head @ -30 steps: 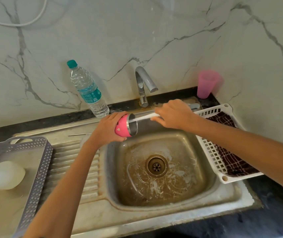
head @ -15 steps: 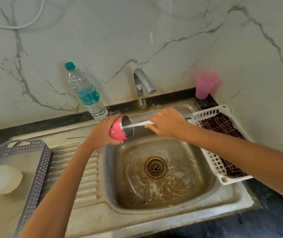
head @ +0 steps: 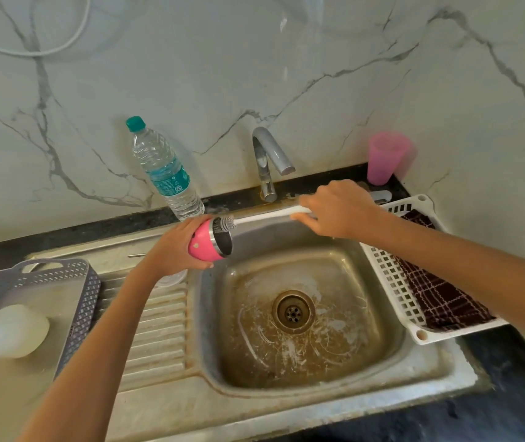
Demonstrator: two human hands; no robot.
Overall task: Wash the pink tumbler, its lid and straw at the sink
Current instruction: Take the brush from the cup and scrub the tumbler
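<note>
The pink tumbler (head: 205,242) is gripped by the left hand (head: 175,247) while a bottle brush (head: 256,219), clasped in the right hand (head: 337,208), sits at its mouth, so the inside-scrubbing step seems in hand and rinsing likely comes next.

water bottle (head: 167,173), pink cup (head: 385,157), white rack (head: 392,275), grey basket (head: 79,301)

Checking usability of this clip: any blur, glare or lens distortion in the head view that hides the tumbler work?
Head view: wide-angle bending bows the sink edge and tilts the water bottle; the pink cup by the wall looks soft and smeared; light is even daylight, no harsh glare; the pink tumbler, brush and both hands, left and right, are sharp enough.
</note>
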